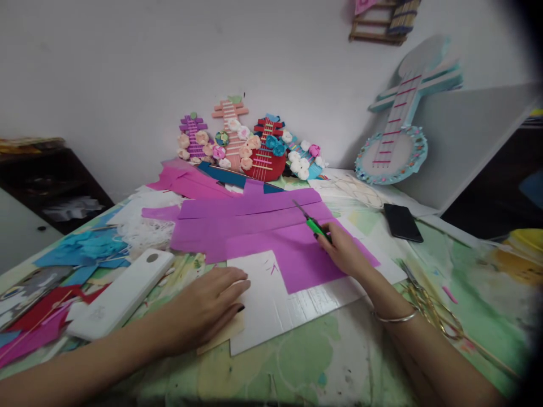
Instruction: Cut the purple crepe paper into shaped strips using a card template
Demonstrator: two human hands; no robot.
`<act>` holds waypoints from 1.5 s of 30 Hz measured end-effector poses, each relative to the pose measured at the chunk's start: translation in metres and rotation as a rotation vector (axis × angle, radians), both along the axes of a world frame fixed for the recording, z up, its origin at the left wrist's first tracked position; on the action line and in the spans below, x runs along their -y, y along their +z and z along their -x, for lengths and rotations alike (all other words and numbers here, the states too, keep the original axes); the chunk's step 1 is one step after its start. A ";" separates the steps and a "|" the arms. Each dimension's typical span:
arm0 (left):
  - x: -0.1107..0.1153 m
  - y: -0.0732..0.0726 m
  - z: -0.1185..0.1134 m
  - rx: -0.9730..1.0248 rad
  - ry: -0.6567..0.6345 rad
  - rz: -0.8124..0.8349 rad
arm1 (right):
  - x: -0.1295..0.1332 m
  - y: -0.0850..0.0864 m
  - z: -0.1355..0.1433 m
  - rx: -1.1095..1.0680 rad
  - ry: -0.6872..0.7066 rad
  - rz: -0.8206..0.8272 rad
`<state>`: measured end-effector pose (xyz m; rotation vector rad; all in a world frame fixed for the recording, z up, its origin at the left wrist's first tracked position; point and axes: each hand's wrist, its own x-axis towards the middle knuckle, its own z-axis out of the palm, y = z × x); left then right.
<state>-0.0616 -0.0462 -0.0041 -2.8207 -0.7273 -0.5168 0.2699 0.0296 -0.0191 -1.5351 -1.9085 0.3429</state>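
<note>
In the head view my right hand [340, 249] is closed around a green-and-black craft knife [314, 226], its thin metal tip pointing away over the purple paper sheets [254, 229]. Those sheets overlap in strips and lie partly across a shiny white board [314, 308]. My left hand [216, 305] rests with fingers stretched out at the board's left edge, holding nothing. Beneath that palm, a beige piece [220, 338] shows partly. Small purple pen marks [271, 267] are on the board's white surface between my hands.
Paper-flower-trimmed toy instruments [265, 152] stand along the wall. Left lie a white oblong device [121, 294], white shredded strips [146, 234] and blue paper [85, 249]. Right are a black phone [403, 222], gold-handled scissors [436, 316] and a larger pale-blue instrument [394, 150].
</note>
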 end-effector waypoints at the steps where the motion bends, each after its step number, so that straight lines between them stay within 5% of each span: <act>1: -0.005 0.003 -0.008 -0.016 -0.013 0.037 | 0.003 0.002 0.002 -0.097 0.007 0.014; 6: -0.047 0.001 -0.057 -0.252 0.052 0.311 | 0.010 -0.001 0.009 -0.637 0.051 0.228; 9: -0.052 -0.009 -0.074 -0.337 0.096 0.432 | 0.008 -0.005 0.010 -0.736 0.010 0.313; 14: -0.009 -0.007 -0.062 -0.291 0.224 0.562 | 0.005 -0.005 0.009 -0.778 -0.030 0.375; 17: 0.016 0.003 -0.046 -0.259 0.053 0.622 | 0.005 -0.003 0.008 -0.785 -0.034 0.398; 19: 0.016 0.001 -0.040 -0.179 0.008 0.569 | 0.005 -0.002 0.007 -0.762 -0.026 0.401; 22: -0.004 -0.013 -0.041 -0.097 0.209 0.400 | 0.005 -0.001 0.004 -0.765 -0.006 0.392; 25: -0.013 -0.018 -0.053 -0.158 0.395 0.401 | 0.004 -0.001 0.002 -0.823 -0.001 0.394; 27: 0.000 -0.007 -0.062 -0.240 0.210 0.444 | 0.004 -0.002 0.001 -0.838 -0.007 0.400; 31: 0.045 0.025 -0.070 -0.279 -0.446 0.430 | 0.005 -0.002 0.001 -0.835 -0.034 0.406; 32: 0.052 0.029 -0.069 -0.280 -0.498 0.398 | 0.005 -0.001 0.002 -0.845 -0.033 0.414; 34: 0.053 0.024 -0.061 -0.249 -0.370 0.310 | 0.006 0.003 0.002 -0.881 -0.010 0.441; 38: 0.035 -0.016 -0.030 -0.133 0.186 0.080 | 0.011 0.011 0.001 -0.933 0.046 0.497; 41: 0.029 -0.039 -0.002 -0.155 0.214 0.045 | 0.015 0.015 0.004 -0.931 0.059 0.515; 45: 0.032 -0.047 0.030 -0.106 0.291 -0.036 | 0.020 0.013 0.011 -0.826 0.065 0.442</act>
